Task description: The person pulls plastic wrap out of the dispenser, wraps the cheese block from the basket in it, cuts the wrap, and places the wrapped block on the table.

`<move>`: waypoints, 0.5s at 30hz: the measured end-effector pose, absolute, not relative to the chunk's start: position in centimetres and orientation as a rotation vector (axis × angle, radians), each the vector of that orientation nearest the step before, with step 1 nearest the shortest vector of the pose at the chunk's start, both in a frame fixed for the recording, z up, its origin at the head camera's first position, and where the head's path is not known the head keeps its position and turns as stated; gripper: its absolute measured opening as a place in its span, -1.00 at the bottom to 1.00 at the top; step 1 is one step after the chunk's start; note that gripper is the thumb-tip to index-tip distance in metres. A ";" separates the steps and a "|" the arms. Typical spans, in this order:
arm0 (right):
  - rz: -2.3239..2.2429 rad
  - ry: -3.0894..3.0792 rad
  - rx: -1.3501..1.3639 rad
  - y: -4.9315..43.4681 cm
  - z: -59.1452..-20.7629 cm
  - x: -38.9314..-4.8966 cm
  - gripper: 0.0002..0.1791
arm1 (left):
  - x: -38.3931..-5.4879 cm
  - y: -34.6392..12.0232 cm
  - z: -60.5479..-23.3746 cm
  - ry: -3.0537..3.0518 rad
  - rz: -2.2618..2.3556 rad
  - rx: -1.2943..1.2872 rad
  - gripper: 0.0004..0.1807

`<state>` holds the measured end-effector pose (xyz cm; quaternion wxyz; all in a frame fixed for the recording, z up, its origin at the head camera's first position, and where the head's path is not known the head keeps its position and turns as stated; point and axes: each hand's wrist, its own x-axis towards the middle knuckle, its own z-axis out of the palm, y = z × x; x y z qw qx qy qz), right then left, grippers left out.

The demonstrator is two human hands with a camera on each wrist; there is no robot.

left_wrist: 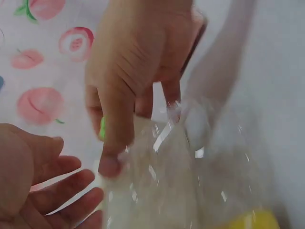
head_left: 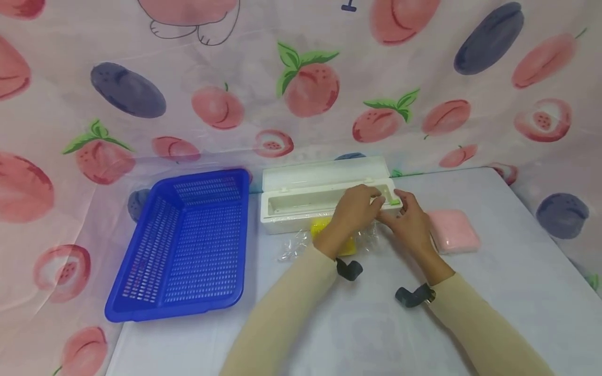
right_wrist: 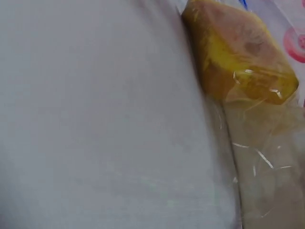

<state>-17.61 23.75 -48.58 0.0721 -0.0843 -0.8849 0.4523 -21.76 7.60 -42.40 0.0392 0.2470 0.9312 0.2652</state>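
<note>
A long white box (head_left: 301,224) stands at the back with its clear-looking lid (head_left: 324,175) raised, and its trough shows pale inside. At its right end is a small green piece (head_left: 394,202). My right hand (head_left: 411,222) grips that end, its thumb on the front side and its fingers round the far side. Over the right half of the trough reaches my left hand (head_left: 355,211); in the left wrist view its fingers (left_wrist: 66,191) are loosely extended and hold nothing. Before the box lies a yellow block (right_wrist: 238,52) in crinkled clear plastic, partly hidden by the left wrist in the head view.
To the left is a blue perforated basket (head_left: 242,250). A pink wrapped pack (head_left: 453,231) lies right of the right hand. Behind the white table (head_left: 367,334) hangs a fruit-print cloth (head_left: 329,130). Both wrists wear black camera mounts (head_left: 349,269).
</note>
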 end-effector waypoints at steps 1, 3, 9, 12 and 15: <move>1.338 -2.644 -0.243 23.8 -48.8 -17.8 -0.03 | -22.3 8.2 -42.6 2.832 0.834 0.755 -0.64; 1.283 -2.622 -0.221 23.8 -49.2 -18.0 -0.14 | -23.2 9.1 -43.1 2.788 0.886 0.742 -0.67; 1.195 -2.605 -0.221 23.9 -49.7 -18.6 -0.37 | -24.1 10.5 -44.0 2.765 0.975 0.553 -0.64; 1.171 -2.601 -0.232 24.0 -49.7 -18.7 -0.39 | -24.0 11.1 -43.8 2.777 0.942 0.428 -0.59; 1.179 -2.604 -0.248 24.1 -49.7 -18.8 -0.35 | -24.0 11.4 -43.5 2.765 0.913 0.312 -0.58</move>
